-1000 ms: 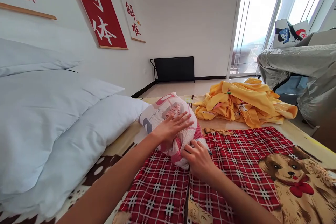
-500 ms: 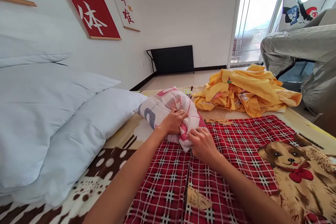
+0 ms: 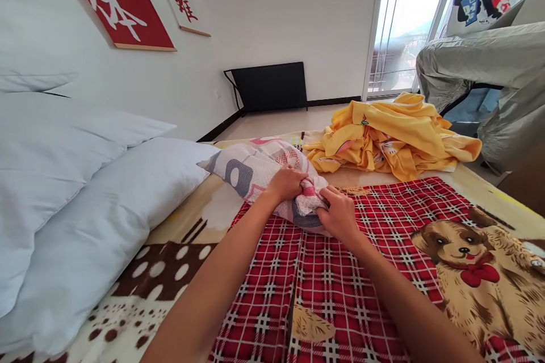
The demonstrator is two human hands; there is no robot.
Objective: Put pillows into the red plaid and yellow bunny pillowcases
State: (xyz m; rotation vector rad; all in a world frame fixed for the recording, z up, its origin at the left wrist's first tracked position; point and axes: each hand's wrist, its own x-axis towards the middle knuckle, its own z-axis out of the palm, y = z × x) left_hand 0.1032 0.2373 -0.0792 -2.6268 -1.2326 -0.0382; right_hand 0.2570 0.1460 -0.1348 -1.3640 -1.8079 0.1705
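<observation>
A patterned pillow [image 3: 242, 167] lies over the far left part of the red plaid blanket [image 3: 323, 283], its long axis running left to right. Its bulk extends leftward from the grip. The left hand [image 3: 287, 182], nearer its middle, curls closed on bunched cloth; the right hand [image 3: 339, 212] pinches the gathered right end above the blanket. The fabric is whitish, with grey and pink shapes, soft and creased.

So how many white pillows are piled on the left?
3 visible: top pillow, cut off by the frame; middle pillow below it; bottom pillow, nearest the patterned bundle. Others may be hidden.
</observation>
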